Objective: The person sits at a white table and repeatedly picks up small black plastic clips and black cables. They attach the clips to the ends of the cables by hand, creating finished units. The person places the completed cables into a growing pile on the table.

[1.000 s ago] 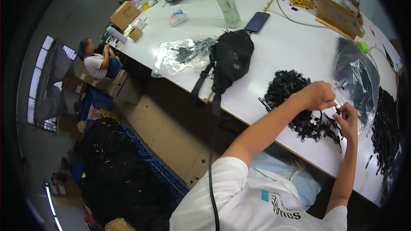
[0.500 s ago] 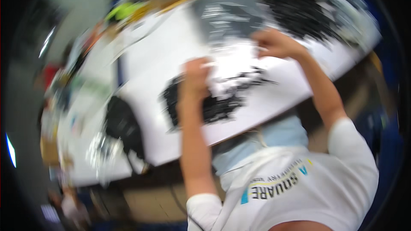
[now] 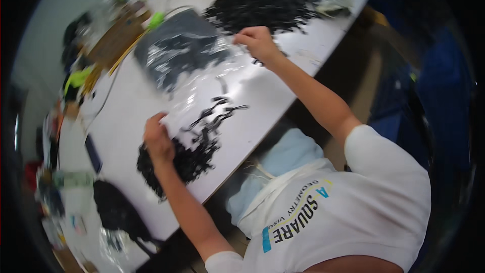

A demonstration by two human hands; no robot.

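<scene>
A clear plastic bag [image 3: 194, 65] with small black parts inside lies across the white table [image 3: 126, 111]. My left hand [image 3: 158, 141] grips the bag's near corner, beside a loose pile of small black parts [image 3: 189, 162] at the table's front edge. My right hand [image 3: 256, 43] pinches the bag's far corner, just below a larger heap of black parts [image 3: 262, 5]. A few stray black pieces [image 3: 217, 108] lie between my hands, under or on the plastic.
A black pouch [image 3: 116, 212], a dark phone [image 3: 93, 152] and a bottle [image 3: 68, 179] lie to the left. A cardboard box [image 3: 118, 33] and yellow-green items [image 3: 76, 78] sit farther back. Blue crates [image 3: 434, 96] stand on the floor at the right.
The view has swung around sharply. My hands, close together over the small black parts a second ago, are now spread wide apart on the clear bag's corners.
</scene>
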